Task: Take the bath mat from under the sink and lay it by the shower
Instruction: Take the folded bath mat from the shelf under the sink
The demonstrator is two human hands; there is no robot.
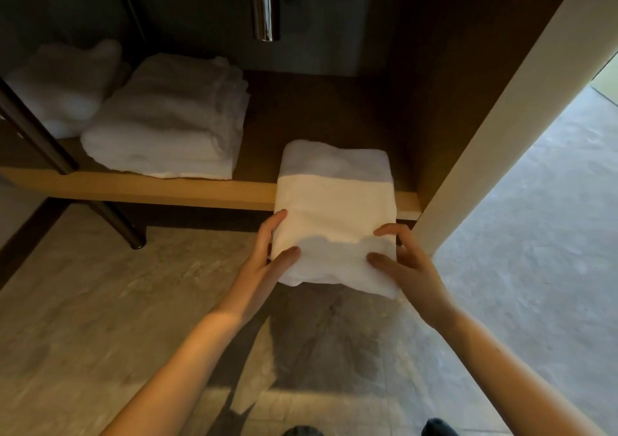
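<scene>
A folded white bath mat lies half on the wooden shelf under the sink, its near half hanging out past the shelf's front edge. My left hand grips the mat's near left corner, thumb on top. My right hand grips the near right corner the same way. Both forearms reach in from the bottom of the view.
Two stacks of folded white towels sit on the shelf's left part. A chrome drain pipe hangs above. A dark metal leg stands at left. The vanity's pale side panel rises at right. Stone-tiled floor lies below.
</scene>
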